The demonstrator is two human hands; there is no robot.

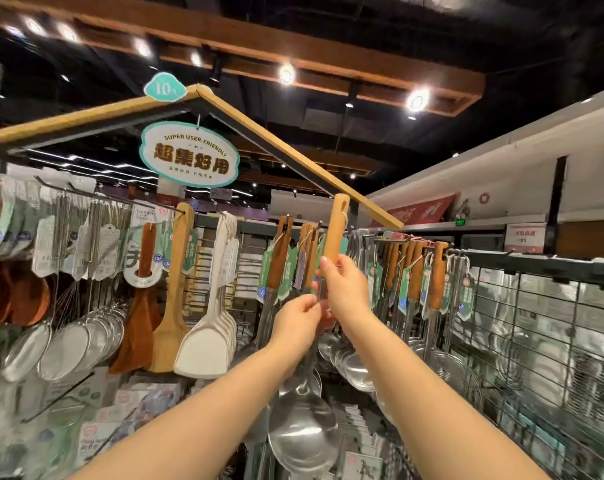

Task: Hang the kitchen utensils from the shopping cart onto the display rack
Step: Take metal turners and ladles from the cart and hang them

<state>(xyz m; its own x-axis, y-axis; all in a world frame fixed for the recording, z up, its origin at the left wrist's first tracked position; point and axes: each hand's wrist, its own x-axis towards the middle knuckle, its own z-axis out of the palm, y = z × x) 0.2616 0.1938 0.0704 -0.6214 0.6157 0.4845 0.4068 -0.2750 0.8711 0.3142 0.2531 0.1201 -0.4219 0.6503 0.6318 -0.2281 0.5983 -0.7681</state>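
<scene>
Forearms first: both of mine rise from the bottom edge and meet in front of the rack (536, 262). My right hand (345, 289) is the higher one, and its grip is wrapped round the lower end of the ladle's (337, 233) wooden handle. My left hand (298, 315) sits just beneath, pinching the steel shaft where it leaves the wood.

So the ladle is in my hands, not yet on the rack. Its long axis is near upright. The bowl (304, 434) hangs low towards me and the handle tip stands above the rail. The hanging hole (344, 204) at that tip is clear to see.

What matters next is the hole against the peg (320, 223). That peg already carries a few wooden-handled ladles (309, 252), and its end pokes out just left of my handle. The hole sits above it and a little to the right.

I judge I need to lower the handle and shift it left so the hole lines up with the peg end. My right hand is nearer and should steer, while the left only steadies the swing of the bowl. The cart is out of view.
</scene>
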